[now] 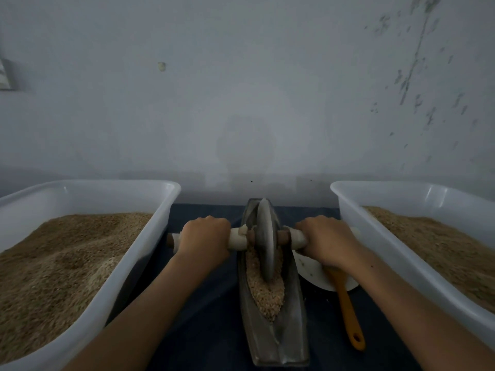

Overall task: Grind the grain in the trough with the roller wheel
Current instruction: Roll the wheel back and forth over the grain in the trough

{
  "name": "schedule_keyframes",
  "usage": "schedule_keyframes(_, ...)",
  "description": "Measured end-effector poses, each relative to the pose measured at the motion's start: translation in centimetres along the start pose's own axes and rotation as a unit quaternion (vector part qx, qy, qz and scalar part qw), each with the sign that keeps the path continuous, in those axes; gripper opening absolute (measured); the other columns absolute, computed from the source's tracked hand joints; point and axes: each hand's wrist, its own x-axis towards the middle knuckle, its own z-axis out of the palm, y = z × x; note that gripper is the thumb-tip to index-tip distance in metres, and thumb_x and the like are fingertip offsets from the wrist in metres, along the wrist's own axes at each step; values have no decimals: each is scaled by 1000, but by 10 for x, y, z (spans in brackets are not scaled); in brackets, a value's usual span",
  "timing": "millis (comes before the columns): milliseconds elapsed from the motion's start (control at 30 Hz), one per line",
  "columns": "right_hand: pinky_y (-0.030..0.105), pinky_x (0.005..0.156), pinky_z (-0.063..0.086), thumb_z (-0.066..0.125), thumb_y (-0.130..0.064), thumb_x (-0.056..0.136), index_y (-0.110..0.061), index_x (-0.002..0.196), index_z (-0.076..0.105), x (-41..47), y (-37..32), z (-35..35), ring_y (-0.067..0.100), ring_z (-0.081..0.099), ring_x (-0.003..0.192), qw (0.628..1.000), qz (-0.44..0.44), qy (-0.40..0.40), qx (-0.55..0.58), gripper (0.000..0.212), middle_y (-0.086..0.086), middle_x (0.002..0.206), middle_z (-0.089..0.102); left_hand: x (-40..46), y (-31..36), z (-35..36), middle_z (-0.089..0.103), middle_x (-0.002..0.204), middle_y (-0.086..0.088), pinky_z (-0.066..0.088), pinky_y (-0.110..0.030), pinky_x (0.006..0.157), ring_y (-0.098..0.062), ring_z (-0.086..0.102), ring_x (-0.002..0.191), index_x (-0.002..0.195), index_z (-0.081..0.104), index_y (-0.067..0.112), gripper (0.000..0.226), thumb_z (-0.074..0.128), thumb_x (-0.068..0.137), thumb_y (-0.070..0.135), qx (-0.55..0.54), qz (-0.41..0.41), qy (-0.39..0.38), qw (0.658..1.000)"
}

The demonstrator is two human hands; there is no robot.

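Note:
A long dark boat-shaped trough (pixel 278 341) lies lengthwise in the middle of the dark table. Tan grain (pixel 265 293) fills its groove. A grey disc-shaped roller wheel (pixel 265 236) stands upright in the groove toward the far half, on a pale wrapped axle handle (pixel 237 238) that sticks out both sides. My left hand (pixel 205 235) is closed around the left end of the handle. My right hand (pixel 325 238) is closed around the right end. Both forearms reach in from the bottom corners.
A white plastic tub (pixel 115 274) heaped with tan grain stands at the left, a matching white tub (pixel 375 226) at the right. A white plate (pixel 310 271) with an orange spatula (pixel 348 311) lies right of the trough. A pale wall rises just behind the table.

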Motion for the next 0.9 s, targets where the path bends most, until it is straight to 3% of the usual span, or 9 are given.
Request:
schedule_keyframes(133, 28, 69, 46, 70, -37, 82, -23, 103, 64, 0, 5, -11, 16, 62, 86, 993, -2, -120, 19, 26, -1, 98, 67, 0, -1, -7, 60, 98, 1, 39, -27, 72, -16, 57, 86, 110, 56, 18, 28, 59, 86, 32, 3, 20, -57, 998)
schedule_keyframes(267, 26, 69, 45, 70, -37, 82, -23, 106, 63, 0, 4, -12, 14, 61, 85, 989, -2, -148, 13, 29, -1, 99, 66, 0, -3, -8, 52, 86, 3, 41, -28, 72, -14, 51, 79, 108, 56, 16, 28, 61, 85, 31, -3, 27, -85, 996)
schedule_keyframes(367, 30, 74, 49, 67, -39, 84, -25, 102, 65, 0, 3, -9, 16, 63, 87, 995, 0, -103, 7, 23, -2, 97, 67, 0, -2, -5, 60, 99, 0, 39, -29, 71, -18, 58, 89, 110, 55, 18, 27, 59, 86, 30, 4, 14, -53, 998)
schedule_keyframes(500, 34, 79, 50, 56, -35, 91, -25, 94, 61, -1, 0, 4, 17, 61, 86, 999, 15, 19, 29, 11, -4, 94, 65, 0, 1, 1, 61, 104, 1, 35, -29, 70, -20, 60, 95, 107, 51, 21, 21, 57, 88, 29, -13, 2, 29, 1000)
schedule_keyframes(633, 29, 67, 39, 50, -27, 93, -26, 92, 54, 1, -3, 12, 16, 60, 86, 994, 14, 107, -1, 5, -6, 92, 64, -1, 1, 5, 62, 104, 2, 35, -29, 70, -18, 60, 94, 107, 48, 21, 23, 56, 89, 32, -17, 5, 60, 998)
schedule_keyframes(733, 30, 69, 44, 52, -30, 92, -25, 89, 56, 1, 0, 9, 16, 60, 83, 998, 10, 64, 5, 7, -5, 91, 64, -1, 1, 3, 61, 103, 1, 37, -29, 71, -18, 60, 94, 108, 52, 21, 23, 57, 89, 32, -15, 0, 36, 999)
schedule_keyframes(900, 29, 70, 47, 68, -37, 82, -25, 97, 63, 0, 5, -7, 15, 61, 84, 995, -3, -96, 15, 18, -4, 95, 67, 0, 0, -5, 62, 105, -2, 41, -29, 73, -19, 60, 95, 111, 57, 18, 27, 59, 87, 29, 15, 13, -39, 999)
